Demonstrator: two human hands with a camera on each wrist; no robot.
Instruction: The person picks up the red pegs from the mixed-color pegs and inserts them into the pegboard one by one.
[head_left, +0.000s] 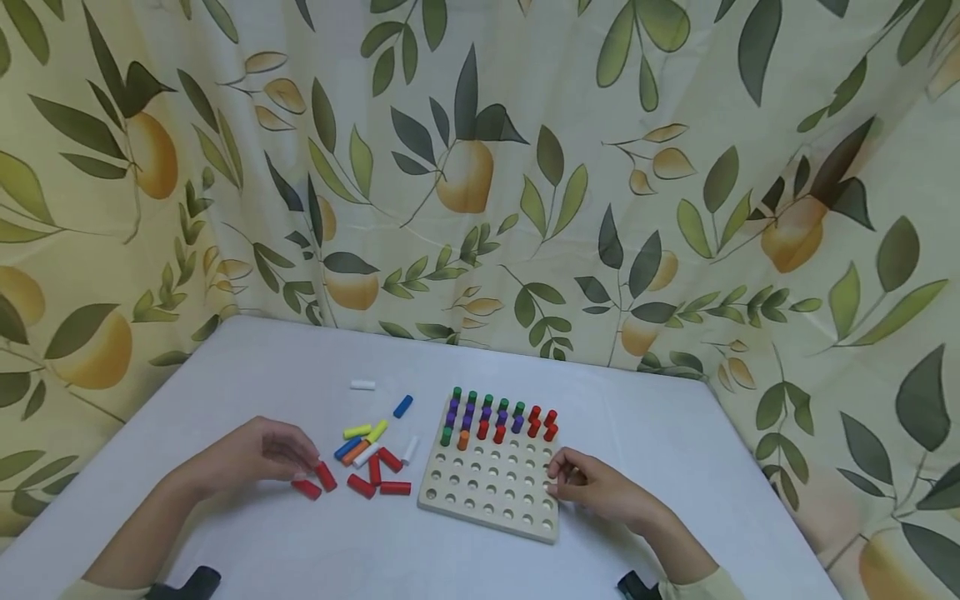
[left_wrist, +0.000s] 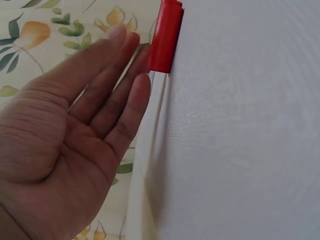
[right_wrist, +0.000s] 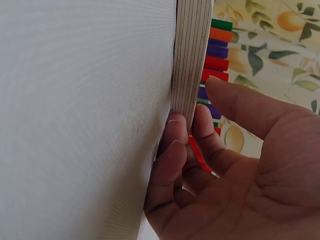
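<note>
Poising left hand (head_left: 260, 452), loosely extended, by red pegs (head_left: 325, 476) lying left of pegboard (head_left: 482, 473), gripping its right edge with curled right hand (head_left: 587, 481) — likely dealing with light, stiff, slightly slick pegs, calling for mid-barrel pinching.

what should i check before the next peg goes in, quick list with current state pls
1. Left hand gripping a peg: not ok; its fingers are relaxed beside two red pegs.
2. Right hand at the board: ok; it holds the right edge.
3. Free holes: ok; the nearest rows are unfilled.
4. Loose pegs available: ok; several colours lie left of the board.
5. Standing pegs fully seated: cannot tell.
</note>
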